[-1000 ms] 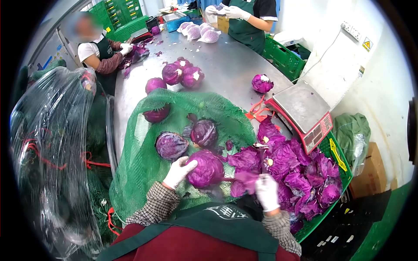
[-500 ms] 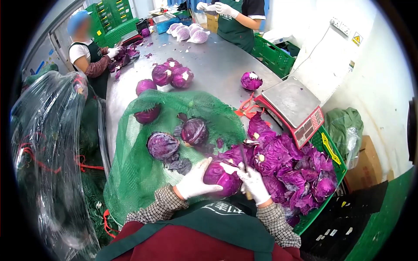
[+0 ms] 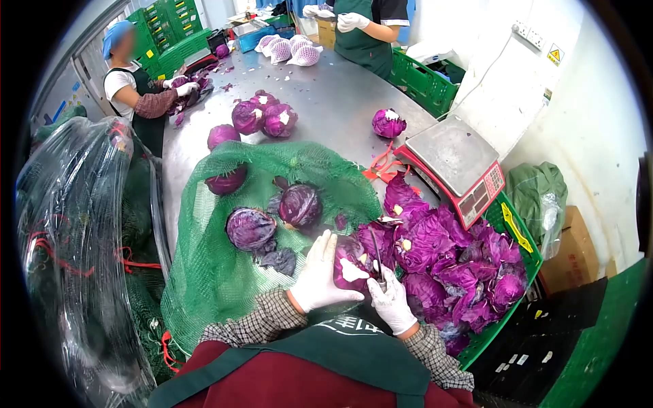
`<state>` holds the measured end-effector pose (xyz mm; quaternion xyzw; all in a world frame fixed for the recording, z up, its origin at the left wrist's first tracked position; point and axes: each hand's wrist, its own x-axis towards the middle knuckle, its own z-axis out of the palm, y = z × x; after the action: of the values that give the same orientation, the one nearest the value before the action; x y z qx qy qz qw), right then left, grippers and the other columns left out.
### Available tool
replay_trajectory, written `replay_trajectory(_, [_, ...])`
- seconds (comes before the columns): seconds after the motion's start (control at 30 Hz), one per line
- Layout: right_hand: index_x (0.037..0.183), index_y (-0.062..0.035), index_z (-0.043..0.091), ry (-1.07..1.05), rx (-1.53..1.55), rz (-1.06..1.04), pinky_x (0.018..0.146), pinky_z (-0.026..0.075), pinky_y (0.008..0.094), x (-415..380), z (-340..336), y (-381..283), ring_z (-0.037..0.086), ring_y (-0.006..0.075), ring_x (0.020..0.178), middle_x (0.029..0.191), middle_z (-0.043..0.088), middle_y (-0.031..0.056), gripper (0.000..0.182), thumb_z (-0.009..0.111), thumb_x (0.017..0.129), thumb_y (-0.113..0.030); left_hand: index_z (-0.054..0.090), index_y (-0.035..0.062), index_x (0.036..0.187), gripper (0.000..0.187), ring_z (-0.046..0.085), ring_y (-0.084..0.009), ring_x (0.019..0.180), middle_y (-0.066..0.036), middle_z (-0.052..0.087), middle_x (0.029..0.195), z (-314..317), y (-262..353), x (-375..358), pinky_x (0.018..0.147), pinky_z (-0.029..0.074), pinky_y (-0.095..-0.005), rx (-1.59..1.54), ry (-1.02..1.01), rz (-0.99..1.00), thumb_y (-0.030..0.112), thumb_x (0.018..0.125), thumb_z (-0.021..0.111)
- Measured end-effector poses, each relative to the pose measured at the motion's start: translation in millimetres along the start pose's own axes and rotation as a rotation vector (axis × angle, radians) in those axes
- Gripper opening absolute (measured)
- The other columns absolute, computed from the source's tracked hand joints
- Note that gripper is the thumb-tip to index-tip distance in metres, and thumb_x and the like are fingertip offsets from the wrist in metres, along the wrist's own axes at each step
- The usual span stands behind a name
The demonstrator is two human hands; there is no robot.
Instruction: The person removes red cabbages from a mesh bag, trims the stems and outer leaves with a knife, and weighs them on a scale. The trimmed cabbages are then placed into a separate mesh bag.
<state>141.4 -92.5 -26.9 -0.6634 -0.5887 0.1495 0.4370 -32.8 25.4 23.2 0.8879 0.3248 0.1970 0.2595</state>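
Observation:
A red cabbage (image 3: 345, 257) with a white cut stem end is in front of my chest, at the near edge of the green mesh sack (image 3: 197, 272). My left hand (image 3: 320, 275), in a white glove, grips its left side with fingers stretched up and thumb below. My gloved right hand (image 3: 392, 299) is closed around a knife (image 3: 377, 250), its dark blade pointing up along the cabbage's right side. On the mesh behind lie two more red cabbages, a dusty one (image 3: 250, 229) and a darker one (image 3: 300, 205), with a loose leaf (image 3: 279, 260) nearby.
Purple leaves (image 3: 435, 251) heap over a green crate (image 3: 507, 211) at right, beside a red scale (image 3: 462, 163). Several cabbages (image 3: 265, 115) sit farther up the steel table (image 3: 326, 102). Plastic-wrapped sacks (image 3: 81, 258) stand at left. Two co-workers (image 3: 122, 85) work at the far side.
The cabbage has turned in my hands, its white cut end now lower and facing right. My left fingers have moved up its side. The knife and right hand have shifted slightly down.

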Motion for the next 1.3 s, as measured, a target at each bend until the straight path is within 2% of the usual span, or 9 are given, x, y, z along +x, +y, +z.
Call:
replay_trajectory(0.07, [0.133, 0.0020, 0.047, 0.040, -0.370, -0.417, 0.069, 0.057, 0.0313, 1.2, -11.5, 4.8, 0.067, 0.0245, 0.089, 0.112, 0.061, 0.0192, 0.042, 0.058, 0.094, -0.012, 0.020, -0.0108, 0.144, 0.129, 0.026, -0.0445, 0.138, -0.032, 0.026, 0.147, 3.1, 2.6, 2.3, 0.115, 0.024, -0.0463, 0.053, 0.002, 0.014, 0.058, 0.056, 0.085])
replay_trajectory(0.3, [0.138, 0.0098, 0.036, -0.195, -0.052, -0.032, 0.103, 0.044, 0.0382, 25.3, -26.0, -28.7, 0.050, 0.0382, 0.124, 0.143, 0.039, 0.0294, 0.050, 0.052, 0.097, -0.012, 0.022, -0.0118, 0.143, 0.127, 0.032, -0.0444, 0.135, -0.032, 0.032, 0.143, 3.7, 1.2, 4.1, 0.114, 0.027, -0.0453, 0.072, 0.019, 0.107, 0.054, 0.056, 0.086])
replay_trajectory(0.47, [0.134, 0.0030, 0.045, -0.169, -0.068, -0.021, 0.084, 0.051, 0.0320, 40.5, -24.8, -22.0, 0.064, 0.0278, 0.090, 0.104, 0.061, 0.0180, 0.042, 0.053, 0.094, -0.004, 0.019, -0.0117, 0.145, 0.127, 0.033, -0.0443, 0.135, -0.031, 0.030, 0.145, 2.4, 7.8, 4.9, 0.114, 0.027, -0.0456, 0.091, 0.002, 0.089, 0.053, 0.057, 0.086])
replay_trajectory(0.57, [0.121, 0.0043, 0.051, -0.149, -0.132, 0.150, 0.080, 0.052, 0.0371, 61.8, -31.5, -11.1, 0.063, 0.0320, 0.093, 0.107, 0.060, 0.0219, 0.028, 0.048, 0.097, -0.008, 0.020, -0.0113, 0.144, 0.127, 0.031, -0.0447, 0.136, -0.031, 0.028, 0.147, 3.7, 8.9, -1.2, 0.115, 0.026, -0.0466, 0.099, 0.010, 0.080, 0.052, 0.057, 0.086])
replay_trajectory(0.6, [0.113, 0.0010, 0.055, -0.014, -0.434, -0.146, 0.075, 0.054, 0.0427, 61.3, -29.4, 15.6, 0.064, 0.0382, 0.085, 0.100, 0.062, 0.0218, 0.027, 0.049, 0.096, -0.020, 0.020, -0.0105, 0.144, 0.127, 0.031, -0.0448, 0.137, -0.031, 0.028, 0.147, 3.7, 6.2, -6.1, 0.115, 0.025, -0.0472, 0.068, 0.009, 0.096, 0.051, 0.056, 0.087])
replay_trajectory(0.77, [0.130, 0.0071, 0.047, -0.054, -0.634, -0.145, 0.103, 0.040, 0.0449, 30.4, -12.6, 90.4, 0.049, 0.0415, 0.121, 0.131, 0.046, 0.0303, 0.050, 0.053, 0.083, -0.009, 0.019, 0.0011, 0.148, 0.128, 0.027, -0.0426, 0.140, -0.028, 0.026, 0.150, 0.5, -39.7, -41.6, 0.115, 0.024, -0.0483, -0.241, 0.103, 0.273, 0.039, 0.052, 0.094])
replay_trajectory(1.03, [0.118, 0.0091, 0.052, 0.112, -0.598, -0.304, 0.090, 0.050, 0.0461, 33.9, -26.9, 26.9, 0.056, 0.0429, 0.108, 0.119, 0.053, 0.0297, 0.037, 0.061, 0.085, -0.006, 0.030, -0.0001, 0.145, 0.118, 0.027, -0.0399, 0.141, -0.026, 0.027, 0.150, -30.3, -72.1, -35.9, 0.116, 0.025, -0.0459, -0.317, -0.124, 0.069, 0.050, 0.056, 0.090])
replay_trajectory(1.17, [0.119, 0.0066, 0.051, 0.143, -0.624, -0.447, 0.084, 0.053, 0.0440, 41.5, -25.0, 7.5, 0.059, 0.0409, 0.104, 0.118, 0.053, 0.0284, 0.037, 0.060, 0.083, 0.001, 0.032, 0.0013, 0.145, 0.115, 0.025, -0.0461, 0.140, -0.030, 0.025, 0.150, -69.4, -37.6, -13.3, 0.112, 0.024, -0.0557, 0.166, -0.144, 0.331, 0.045, 0.054, 0.087])
replay_trajectory(1.3, [0.119, 0.0038, 0.047, 0.018, -0.018, 0.205, 0.074, 0.049, 0.0390, 32.1, -25.7, 32.8, 0.058, 0.0344, 0.088, 0.100, 0.058, 0.0223, 0.035, 0.057, 0.087, -0.004, 0.038, 0.0114, 0.145, 0.101, 0.031, -0.0451, 0.137, -0.025, 0.029, 0.150, -54.8, -38.1, -4.8, 0.111, 0.029, -0.0544, 0.091, -0.311, 0.512, 0.039, 0.059, 0.084])
